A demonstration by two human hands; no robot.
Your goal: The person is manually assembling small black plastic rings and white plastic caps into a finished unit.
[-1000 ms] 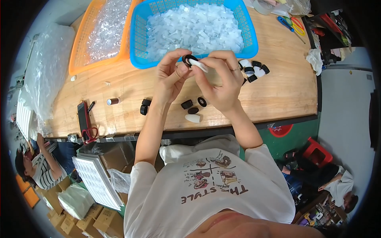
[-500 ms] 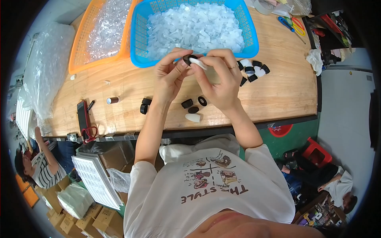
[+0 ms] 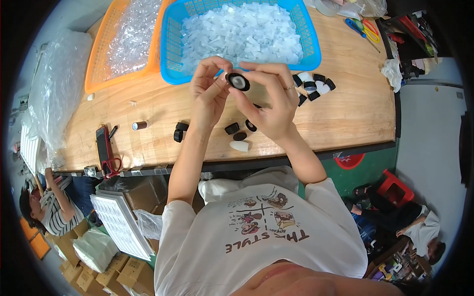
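Note:
Between my two hands is a round black ring with a whitish centre [image 3: 238, 82], its face turned upward. My left hand [image 3: 208, 93] pinches its left edge with thumb and fingers. On its right side, my right hand [image 3: 272, 98] holds the edge between thumb and forefinger. Below the hands on the table lie a black cap [image 3: 232, 128], a black oval piece [image 3: 240, 136], a black ring [image 3: 251, 125] partly covered by my right hand, and a white bullet-shaped piece [image 3: 239, 146]. Several black caps with white pieces [image 3: 310, 86] lie beyond my right hand.
A blue basket [image 3: 170, 74] of translucent pieces and an orange basket [image 3: 94, 79] of clear ones stand at the back. Left lie black caps [image 3: 178, 134], a brown cylinder [image 3: 139, 125] and a dark phone-like object [image 3: 103, 148]. Scissors [image 3: 371, 32] lie far right. Two people sit nearby.
The black ring has tilted from edge-on to face up between my fingers, showing its whitish centre. The white piece no longer sticks out toward my right hand. My right hand has shifted slightly left.

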